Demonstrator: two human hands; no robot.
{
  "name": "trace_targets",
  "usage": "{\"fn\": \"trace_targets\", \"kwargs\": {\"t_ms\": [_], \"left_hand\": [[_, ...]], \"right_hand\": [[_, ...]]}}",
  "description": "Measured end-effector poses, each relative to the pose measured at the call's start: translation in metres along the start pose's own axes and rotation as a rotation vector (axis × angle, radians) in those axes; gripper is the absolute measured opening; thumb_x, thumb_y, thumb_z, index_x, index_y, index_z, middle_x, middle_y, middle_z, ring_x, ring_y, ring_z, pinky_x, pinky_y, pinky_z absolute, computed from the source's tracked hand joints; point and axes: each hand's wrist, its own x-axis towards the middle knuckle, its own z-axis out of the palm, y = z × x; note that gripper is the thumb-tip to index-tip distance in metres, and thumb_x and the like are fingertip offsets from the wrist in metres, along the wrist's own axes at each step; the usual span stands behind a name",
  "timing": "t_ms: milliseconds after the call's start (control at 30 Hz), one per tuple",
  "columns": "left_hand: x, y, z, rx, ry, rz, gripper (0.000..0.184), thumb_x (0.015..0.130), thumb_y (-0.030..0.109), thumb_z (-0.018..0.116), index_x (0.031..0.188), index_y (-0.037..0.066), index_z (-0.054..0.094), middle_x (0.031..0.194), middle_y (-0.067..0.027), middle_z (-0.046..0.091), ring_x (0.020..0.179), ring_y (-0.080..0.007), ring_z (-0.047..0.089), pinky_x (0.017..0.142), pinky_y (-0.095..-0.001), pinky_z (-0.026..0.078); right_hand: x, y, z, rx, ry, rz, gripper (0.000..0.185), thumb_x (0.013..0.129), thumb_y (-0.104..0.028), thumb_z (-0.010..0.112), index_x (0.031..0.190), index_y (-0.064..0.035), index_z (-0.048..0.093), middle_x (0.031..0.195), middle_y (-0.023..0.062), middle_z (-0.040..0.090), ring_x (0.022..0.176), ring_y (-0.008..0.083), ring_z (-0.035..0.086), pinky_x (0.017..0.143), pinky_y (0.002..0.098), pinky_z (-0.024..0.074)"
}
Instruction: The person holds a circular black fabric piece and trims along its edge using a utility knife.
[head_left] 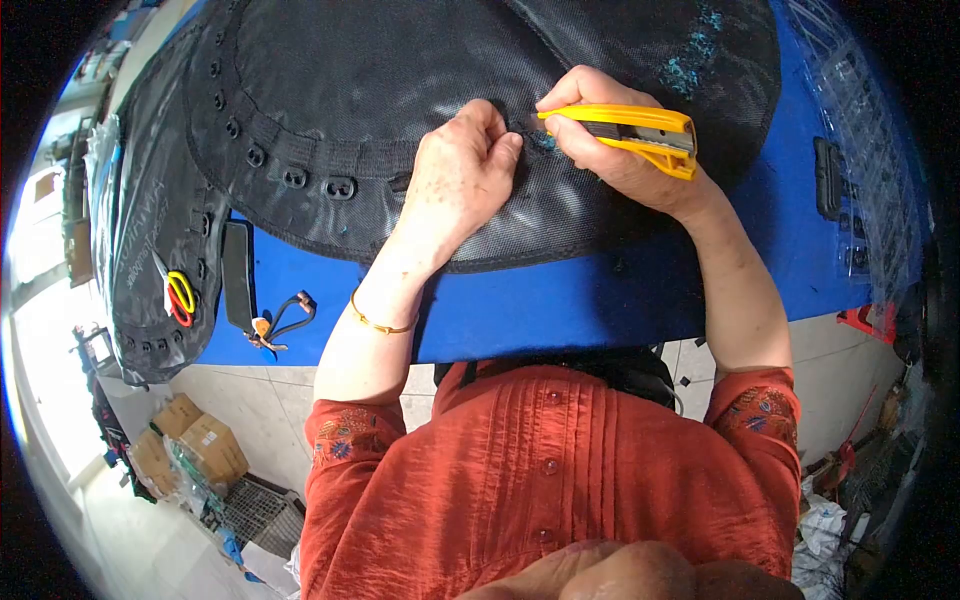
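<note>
A yellow utility knife [625,118] is gripped in my right hand [625,165], its tip pointing left toward a seam. The blade end is close to small blue thread bits [545,141] on the dark cloth. My left hand [462,165] is closed, thumb and fingers pinching the black mesh fabric [350,90] just left of the knife tip. What lies under those fingertips is hidden. Black oval plastic fittings [340,188] run along the fabric's curved edge, left of my left hand. The fabric lies over the blue table [480,315].
Scissors with red and yellow handles [180,298] lie on another black piece at left. Near them are a dark flat phone-like object [239,275] and a cutter-like tool [285,325]. More blue scraps [690,60] dot the fabric. Clear plastic [860,120] lines the right side.
</note>
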Motion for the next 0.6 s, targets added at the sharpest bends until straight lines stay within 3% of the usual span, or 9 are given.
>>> {"fn": "trace_targets", "kwargs": {"t_ms": [200,367,600], "left_hand": [[0.0,0.0,0.001,-0.019,0.007,0.006,0.016,0.091,0.014,0.071,0.088,0.003,0.061,0.062,-0.0065,0.059,0.057,-0.0129,0.054,0.056,-0.0313,0.045],[0.0,0.0,0.001,-0.04,0.016,0.017,0.015,0.091,0.013,0.07,0.087,0.002,0.061,0.062,-0.0058,0.059,0.057,-0.0117,0.054,0.055,-0.0304,0.045],[0.0,0.001,0.0,-0.051,0.007,0.008,0.015,0.091,0.013,0.07,0.088,0.002,0.061,0.062,-0.0064,0.06,0.057,-0.0126,0.055,0.055,-0.0311,0.046]], "right_hand": [[-0.001,0.004,-0.004,-0.25,0.008,-0.206,0.008,0.091,-0.004,0.064,0.096,-0.0043,0.057,0.089,0.0077,0.06,0.085,0.0207,0.065,0.076,0.0296,0.0515],[0.001,-0.003,0.001,-0.018,0.096,0.02,0.01,0.092,-0.006,0.066,0.097,-0.0048,0.058,0.089,0.0087,0.061,0.086,0.0211,0.067,0.076,0.0301,0.0528],[0.0,0.0,0.008,0.034,0.113,0.06,0.012,0.092,-0.009,0.067,0.101,-0.0059,0.059,0.091,0.0089,0.066,0.086,0.0196,0.069,0.078,0.0314,0.0537]]}}
